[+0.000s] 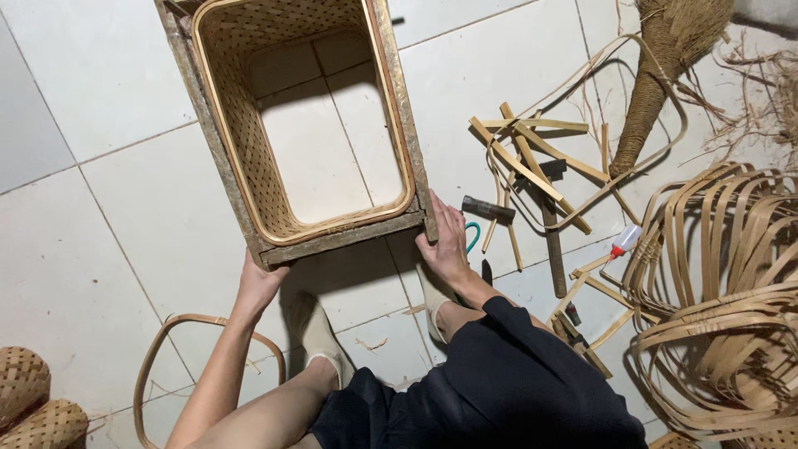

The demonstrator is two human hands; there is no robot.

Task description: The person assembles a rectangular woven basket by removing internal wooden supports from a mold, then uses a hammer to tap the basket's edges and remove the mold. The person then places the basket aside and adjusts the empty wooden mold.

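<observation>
Your left hand (259, 283) and right hand (445, 245) grip the near corners of the wooden frame (345, 237), fingers closed on its edge. It stands on the tiled floor (108, 249) with the bottomless woven basket (249, 166) seated inside. Risk: uneven pull could tilt the frame and unseat the basket (loose bamboo strips (532, 158) lie near your right hand).

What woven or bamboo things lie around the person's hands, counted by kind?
Bottomless woven bamboo basket in a rough wooden frame, gripped by the left hand and the right hand: 1
Small woven bamboo baskets at lower left: 2
Bent bamboo hoop on the tiles: 1
Straw broom: 1
Small plastic bottle with red cap: 1
Total: 6
</observation>
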